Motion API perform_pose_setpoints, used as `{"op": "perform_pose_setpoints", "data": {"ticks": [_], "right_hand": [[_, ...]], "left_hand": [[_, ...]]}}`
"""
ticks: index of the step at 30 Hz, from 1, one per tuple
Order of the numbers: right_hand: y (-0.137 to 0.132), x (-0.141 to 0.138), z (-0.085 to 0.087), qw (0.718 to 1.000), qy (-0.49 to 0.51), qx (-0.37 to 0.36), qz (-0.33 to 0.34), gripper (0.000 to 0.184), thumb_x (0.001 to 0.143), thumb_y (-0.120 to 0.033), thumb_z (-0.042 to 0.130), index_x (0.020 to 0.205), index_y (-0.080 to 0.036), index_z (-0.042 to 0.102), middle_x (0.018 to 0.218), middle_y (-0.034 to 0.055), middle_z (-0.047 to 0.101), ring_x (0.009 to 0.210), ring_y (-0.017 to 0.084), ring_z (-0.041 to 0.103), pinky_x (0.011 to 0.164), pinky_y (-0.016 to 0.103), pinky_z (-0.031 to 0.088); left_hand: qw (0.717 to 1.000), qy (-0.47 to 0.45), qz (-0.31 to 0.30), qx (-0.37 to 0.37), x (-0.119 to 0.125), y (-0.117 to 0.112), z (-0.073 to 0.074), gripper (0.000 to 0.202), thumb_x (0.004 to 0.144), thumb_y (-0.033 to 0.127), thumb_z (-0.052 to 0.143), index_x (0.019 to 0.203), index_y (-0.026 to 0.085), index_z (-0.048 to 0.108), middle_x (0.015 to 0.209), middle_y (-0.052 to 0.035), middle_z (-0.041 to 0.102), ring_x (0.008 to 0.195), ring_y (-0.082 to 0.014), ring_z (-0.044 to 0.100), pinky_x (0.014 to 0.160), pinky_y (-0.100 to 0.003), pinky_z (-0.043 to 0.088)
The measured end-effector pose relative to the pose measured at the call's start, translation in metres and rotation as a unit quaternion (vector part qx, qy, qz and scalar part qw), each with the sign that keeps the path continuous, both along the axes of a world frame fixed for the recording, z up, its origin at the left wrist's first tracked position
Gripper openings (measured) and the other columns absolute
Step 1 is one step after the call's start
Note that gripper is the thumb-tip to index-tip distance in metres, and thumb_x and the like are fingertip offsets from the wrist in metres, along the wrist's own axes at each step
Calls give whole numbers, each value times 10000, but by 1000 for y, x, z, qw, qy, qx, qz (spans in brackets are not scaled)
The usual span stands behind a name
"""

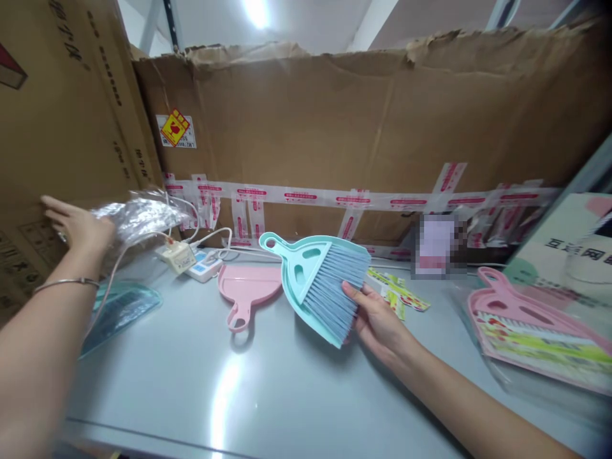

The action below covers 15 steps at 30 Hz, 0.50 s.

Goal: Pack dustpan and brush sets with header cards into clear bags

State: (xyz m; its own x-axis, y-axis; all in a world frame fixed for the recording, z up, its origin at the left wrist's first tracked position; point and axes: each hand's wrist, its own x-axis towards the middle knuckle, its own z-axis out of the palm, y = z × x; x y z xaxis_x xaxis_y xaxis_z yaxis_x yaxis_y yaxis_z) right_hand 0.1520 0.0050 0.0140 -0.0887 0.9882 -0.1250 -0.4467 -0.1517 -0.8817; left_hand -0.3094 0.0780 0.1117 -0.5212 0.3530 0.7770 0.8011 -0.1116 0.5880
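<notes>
My right hand (377,319) grips a teal mini brush and dustpan set (318,280) by its bristle end, tilted above the grey table (268,389). A pink dustpan (246,290) lies flat just left of it. My left hand (76,223), with a thin bangle on the wrist, reaches far left with fingers stretched out and touches a crumpled clear plastic bag (141,213) beside the cardboard wall.
A power strip (194,258) with white cables lies at the back. A teal dustpan in plastic (119,306) sits at the left, a packaged pink set (535,331) at the right. Printed labels (399,290) lie behind my right hand. Taped cardboard (335,127) walls the table.
</notes>
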Motion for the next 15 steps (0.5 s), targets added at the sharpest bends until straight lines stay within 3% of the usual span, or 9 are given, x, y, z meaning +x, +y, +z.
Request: {"op": "perform_pose_setpoints", "data": {"ticks": [1, 3, 5, 6, 8, 9, 11, 13, 15], "right_hand": [[0, 1, 0, 1000, 2, 1, 2, 506, 530, -396, 793, 922, -218, 525, 568, -58, 549, 379, 136, 484, 231, 244, 313], [1, 1, 0, 1000, 10, 7, 3, 479, 553, -387, 784, 926, -221, 532, 570, -51, 559, 381, 132, 485, 241, 244, 312], [1, 2, 1, 1000, 20, 21, 9, 441, 579, -371, 772, 927, -223, 544, 577, -44, 570, 396, 126, 491, 273, 244, 336], [1, 2, 2, 999, 22, 29, 16, 421, 593, -365, 765, 927, -224, 551, 580, -41, 574, 406, 123, 496, 294, 245, 353], [0, 2, 3, 998, 11, 37, 45, 377, 623, -365, 747, 920, -225, 562, 578, -39, 573, 416, 115, 494, 339, 247, 384], [-1, 2, 3, 997, -2, 37, 67, 357, 639, -372, 735, 915, -224, 566, 573, -38, 567, 416, 111, 489, 358, 248, 392], [-2, 3, 4, 991, -51, 32, 117, 344, 673, -405, 705, 923, -212, 569, 586, -27, 568, 424, 112, 490, 384, 255, 400], [-3, 4, 7, 985, -130, 46, 106, 385, 697, -449, 671, 973, -206, 557, 663, 1, 593, 489, 135, 535, 413, 268, 416], [-5, 5, 15, 964, -223, 141, -34, 426, 715, -460, 646, 1048, -224, 521, 846, 42, 619, 676, 176, 600, 502, 293, 466]], "left_hand": [[999, 18, 46, -1, 22, -8, 0, 936, 696, 211, 700, 1352, 10, 64, 1470, -267, 51, 1338, -457, -28, 989, -709, -39], [991, 127, 11, 33, 75, -22, 2, 793, 739, 250, 672, 1349, 44, 209, 1471, -219, 139, 1358, -373, 103, 1081, -578, 108], [977, 110, -181, 1, 131, -35, 0, 475, 830, 277, 557, 1243, 102, 402, 1345, -177, 386, 1192, -294, 432, 982, -489, 366], [941, 68, -323, -76, 156, -40, -3, 448, 847, 308, 526, 1242, 129, 412, 1280, -168, 464, 1059, -259, 541, 878, -448, 459], [808, -23, -546, -220, 196, -48, -14, 595, 786, 324, 601, 1304, 197, 338, 1301, -159, 465, 882, -217, 622, 705, -380, 535], [755, -53, -610, -235, 210, -51, -20, 632, 744, 304, 648, 1294, 216, 348, 1287, -145, 488, 868, -205, 627, 683, -350, 543], [697, -94, -680, -209, 226, -56, -31, 533, 740, 284, 659, 1214, 230, 424, 1246, -113, 543, 832, -177, 632, 653, -302, 545], [685, -107, -704, -153, 229, -60, -37, 374, 756, 267, 653, 1093, 222, 496, 1174, -86, 602, 734, -135, 627, 605, -260, 535], [692, -98, -706, -114, 226, -64, -38, 297, 756, 247, 660, 1018, 212, 525, 1123, -74, 634, 653, -111, 611, 559, -237, 522]]}}
